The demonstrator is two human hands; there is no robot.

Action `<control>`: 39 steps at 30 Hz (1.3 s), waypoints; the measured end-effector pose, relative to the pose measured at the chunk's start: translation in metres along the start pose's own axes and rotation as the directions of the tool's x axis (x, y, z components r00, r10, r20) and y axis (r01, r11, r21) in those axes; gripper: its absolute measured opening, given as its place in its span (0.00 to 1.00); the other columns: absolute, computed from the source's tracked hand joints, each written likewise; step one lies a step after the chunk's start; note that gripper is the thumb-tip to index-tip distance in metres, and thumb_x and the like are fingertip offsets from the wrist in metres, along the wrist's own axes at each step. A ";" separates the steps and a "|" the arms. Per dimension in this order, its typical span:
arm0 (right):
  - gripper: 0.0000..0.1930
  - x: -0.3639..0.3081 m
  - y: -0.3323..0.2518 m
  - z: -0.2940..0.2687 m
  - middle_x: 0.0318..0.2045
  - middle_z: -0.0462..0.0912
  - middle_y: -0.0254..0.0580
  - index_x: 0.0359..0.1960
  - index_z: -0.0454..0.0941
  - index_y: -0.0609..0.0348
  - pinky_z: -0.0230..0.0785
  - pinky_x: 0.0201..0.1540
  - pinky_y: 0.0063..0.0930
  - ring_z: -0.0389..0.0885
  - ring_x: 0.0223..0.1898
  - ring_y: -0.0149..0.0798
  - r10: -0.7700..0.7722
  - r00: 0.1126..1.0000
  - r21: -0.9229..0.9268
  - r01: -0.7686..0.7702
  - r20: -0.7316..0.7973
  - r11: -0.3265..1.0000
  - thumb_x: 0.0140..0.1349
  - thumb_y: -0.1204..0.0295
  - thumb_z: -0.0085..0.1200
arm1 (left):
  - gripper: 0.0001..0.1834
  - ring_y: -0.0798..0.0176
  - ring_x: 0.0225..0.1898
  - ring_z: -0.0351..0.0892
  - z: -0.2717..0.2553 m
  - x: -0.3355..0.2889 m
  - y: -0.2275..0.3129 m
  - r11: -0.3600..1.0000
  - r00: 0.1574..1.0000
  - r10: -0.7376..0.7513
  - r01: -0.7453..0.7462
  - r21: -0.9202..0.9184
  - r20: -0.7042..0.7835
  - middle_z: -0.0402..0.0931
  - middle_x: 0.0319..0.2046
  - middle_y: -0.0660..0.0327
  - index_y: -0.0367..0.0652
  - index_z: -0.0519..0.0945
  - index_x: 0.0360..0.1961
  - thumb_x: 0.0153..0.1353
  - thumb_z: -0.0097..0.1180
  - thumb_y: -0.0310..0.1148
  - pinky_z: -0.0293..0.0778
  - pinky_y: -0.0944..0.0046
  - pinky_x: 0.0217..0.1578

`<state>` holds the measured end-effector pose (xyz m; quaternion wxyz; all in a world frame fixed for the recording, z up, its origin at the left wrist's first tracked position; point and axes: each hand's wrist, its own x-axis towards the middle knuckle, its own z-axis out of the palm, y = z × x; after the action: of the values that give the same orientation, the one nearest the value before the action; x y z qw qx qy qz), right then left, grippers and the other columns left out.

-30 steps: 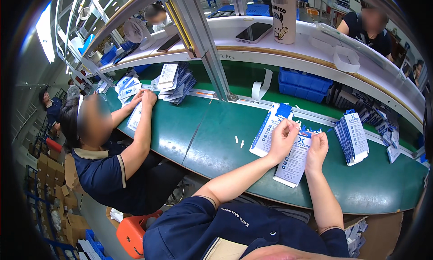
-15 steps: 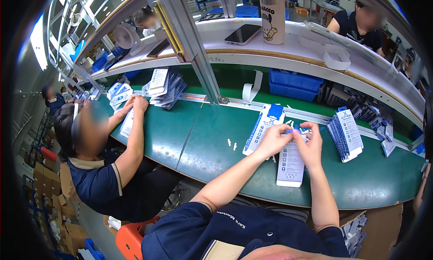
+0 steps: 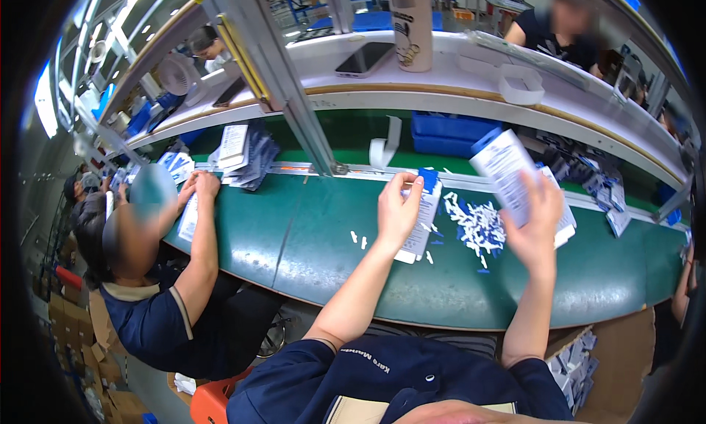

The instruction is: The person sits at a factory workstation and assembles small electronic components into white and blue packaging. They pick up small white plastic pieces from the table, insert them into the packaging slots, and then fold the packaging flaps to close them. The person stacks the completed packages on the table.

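Note:
My right hand (image 3: pixel 537 218) grips a flat white-and-blue packaging box (image 3: pixel 506 172), raised and tilted above the table; the box is slightly blurred. My left hand (image 3: pixel 399 209) has its thumb and fingers pinched at the blue top end of another flat packaging box (image 3: pixel 422 229), which lies on the green table (image 3: pixel 323 255). Between my hands spreads a heap of small white and blue plastic pieces (image 3: pixel 476 224). Behind my right hand, a stack of similar boxes (image 3: pixel 565 229) is partly hidden.
On my left a co-worker (image 3: pixel 158 277) handles boxes beside another stack (image 3: pixel 250 155). A blue bin (image 3: pixel 456 133) stands under the shelf, which carries a phone (image 3: pixel 365 59) and a bottle (image 3: pixel 410 27). A metal post (image 3: pixel 305 130) rises at the table's back. A carton (image 3: pixel 618 365) is below right.
My hands have parted: the right moved right and up with a box, uncovering the small pieces; the left moved left to the box lying there. The whole view has shifted slightly.

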<state>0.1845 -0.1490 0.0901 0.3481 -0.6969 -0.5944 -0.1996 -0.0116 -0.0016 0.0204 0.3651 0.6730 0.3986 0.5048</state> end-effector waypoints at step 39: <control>0.24 -0.033 -0.018 0.093 0.52 0.75 0.40 0.57 0.68 0.63 0.59 0.57 0.26 0.69 0.56 0.33 0.014 0.698 0.688 -0.703 0.716 -0.182 0.70 0.57 0.38 | 0.09 0.72 0.46 0.71 0.016 -0.009 0.008 0.571 0.977 0.017 0.166 -0.804 0.213 0.75 0.43 0.62 0.42 0.69 0.47 0.67 0.47 0.29 0.63 0.69 0.51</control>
<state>0.1470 -0.1036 0.0088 0.6136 -0.3949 -0.3664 0.5773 0.0032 -0.0148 0.0203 0.6927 0.4575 0.1107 0.5465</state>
